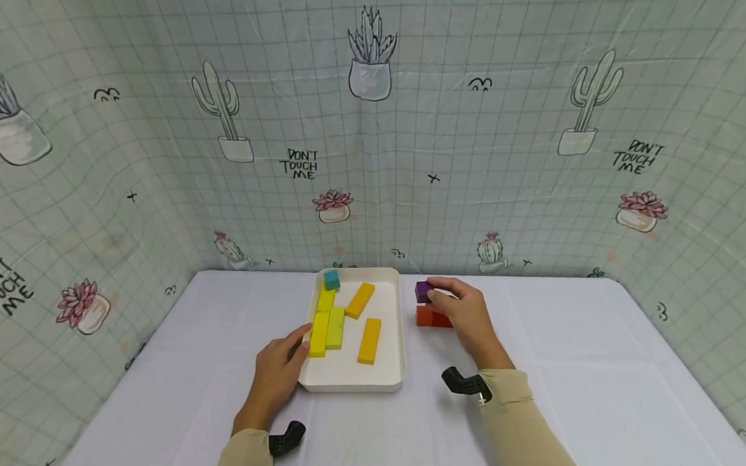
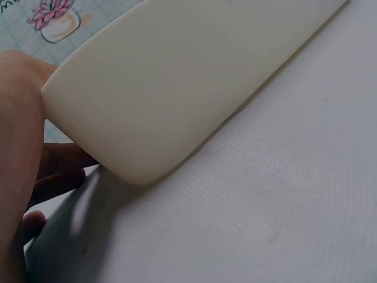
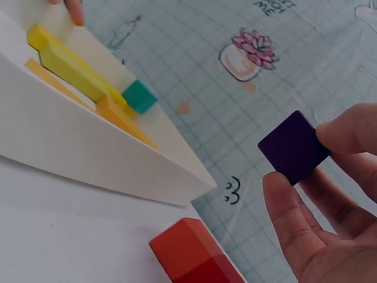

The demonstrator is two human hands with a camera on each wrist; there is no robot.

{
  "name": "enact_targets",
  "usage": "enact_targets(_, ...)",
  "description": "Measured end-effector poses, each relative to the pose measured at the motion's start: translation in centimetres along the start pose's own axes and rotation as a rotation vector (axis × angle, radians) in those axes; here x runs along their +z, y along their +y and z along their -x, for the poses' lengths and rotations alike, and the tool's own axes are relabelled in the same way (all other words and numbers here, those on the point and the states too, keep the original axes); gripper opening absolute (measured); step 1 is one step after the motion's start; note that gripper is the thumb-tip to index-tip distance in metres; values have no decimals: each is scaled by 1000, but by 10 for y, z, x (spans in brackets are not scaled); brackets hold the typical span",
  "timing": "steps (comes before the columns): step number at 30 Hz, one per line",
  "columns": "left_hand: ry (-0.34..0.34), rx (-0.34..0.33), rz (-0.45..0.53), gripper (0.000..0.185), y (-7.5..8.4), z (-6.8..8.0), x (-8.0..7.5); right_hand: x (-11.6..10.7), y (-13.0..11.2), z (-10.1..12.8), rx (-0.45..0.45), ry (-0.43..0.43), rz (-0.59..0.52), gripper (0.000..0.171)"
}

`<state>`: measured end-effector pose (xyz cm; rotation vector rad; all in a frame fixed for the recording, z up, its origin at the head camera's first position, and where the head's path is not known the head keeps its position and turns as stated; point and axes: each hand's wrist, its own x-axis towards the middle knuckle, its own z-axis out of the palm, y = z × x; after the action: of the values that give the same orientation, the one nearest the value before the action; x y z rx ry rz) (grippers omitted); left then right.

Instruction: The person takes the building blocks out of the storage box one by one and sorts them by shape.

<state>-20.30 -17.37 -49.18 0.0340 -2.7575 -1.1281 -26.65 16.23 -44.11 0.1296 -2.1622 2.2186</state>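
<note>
A white tray [image 1: 399, 333] sits mid-table holding yellow blocks [image 1: 327, 328], two orange blocks [image 1: 370, 340] and a small teal cube [image 1: 332, 280]. My left hand [image 1: 280, 372] grips the tray's left front rim [image 2: 153, 106], thumb over the edge beside a yellow block. My right hand [image 1: 464, 312] pinches a purple cube [image 1: 423, 291] between thumb and fingers, held just above a red block [image 1: 432, 318] lying right of the tray. In the right wrist view the purple cube [image 3: 294, 147] hangs over the red block [image 3: 194, 250], with the tray [image 3: 88, 153] to the left.
A white cloth covers the table [image 1: 594, 357]. Cactus-print sheets [image 1: 379, 121] wall it in at the back and both sides. Open cloth lies to the left of the tray and to the right of the red block.
</note>
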Motion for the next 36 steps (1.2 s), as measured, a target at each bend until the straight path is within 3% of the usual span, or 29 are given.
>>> enact_targets(12,4,30,-6,42,-1,1,-1,-22,-1,0,35,46,41,38)
enact_targets(19,0,1,11,43,-2,1,0,-36,1,0,51,41,45,41)
enact_targets(26,5,17,9,43,-2,-1,0,-51,3,3,89,68,24,43)
enact_targets(36,0,10,7,42,-2,-1,-1,-64,11,6,155,118,95,41)
